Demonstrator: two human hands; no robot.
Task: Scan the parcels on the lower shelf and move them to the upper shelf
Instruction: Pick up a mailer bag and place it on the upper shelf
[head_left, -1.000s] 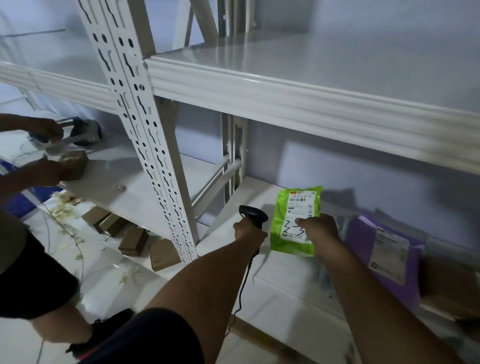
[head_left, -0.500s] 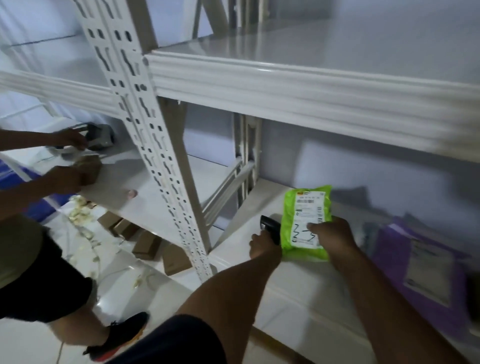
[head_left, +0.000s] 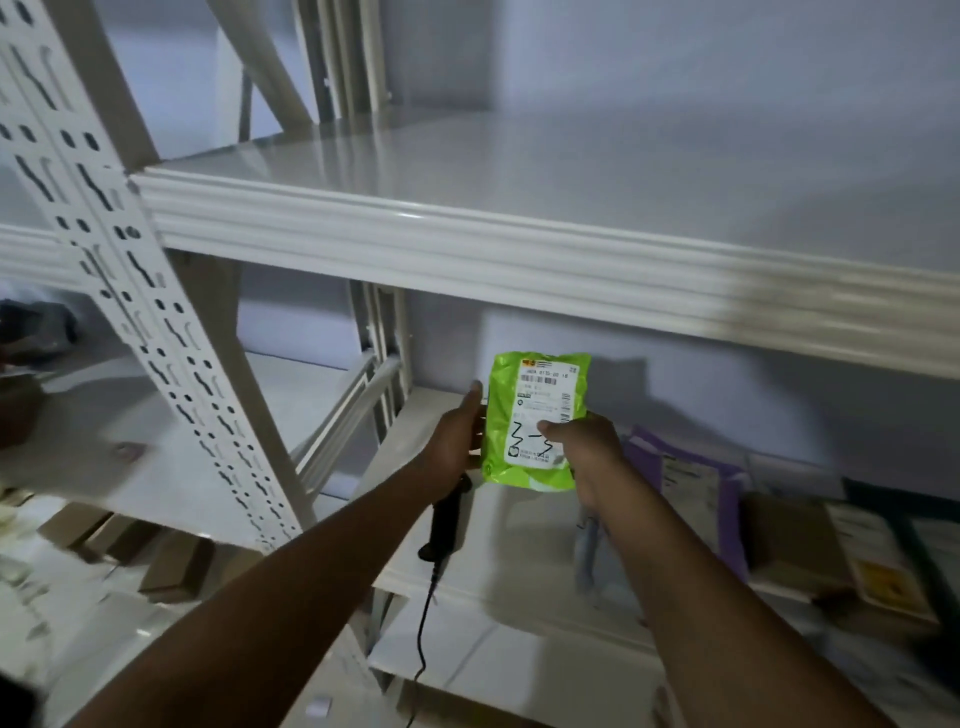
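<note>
While the right hand (head_left: 587, 452) pinches the green parcel (head_left: 537, 421) at its lower right corner, thumb laid across the white label and the other fingers hidden behind the bag, the parcel stands upright with its label toward the camera. It is held over the lower shelf (head_left: 467, 582) and below the ribbed front lip of the upper shelf (head_left: 467, 249), which runs across at 12 o'clock from it. The label carries a barcode near its top and a black scribble lower down. At 9 o'clock from the parcel, touching its left edge, the left hand (head_left: 457, 436) is curled round the handle of a black scanner (head_left: 447, 519), with one finger pointing up toward 12 o'clock along the bag's side. The handle sticks out of the fist toward 6 o'clock, and the scanner's head is hidden behind the hand and the parcel. A black cable (head_left: 428, 623) drops from the handle's end past the lower shelf's front edge. At 4 o'clock from the green parcel a purple parcel (head_left: 691, 483) with a white label lies flat on the lower shelf. Farther toward 3 o'clock sits a brown box (head_left: 784, 530) among flat packets too blurred to make out. A perforated white upright (head_left: 130, 291) slants through the view at 9 o'clock, and small cardboard boxes (head_left: 171, 566) lie on the floor at 8 o'clock.
</note>
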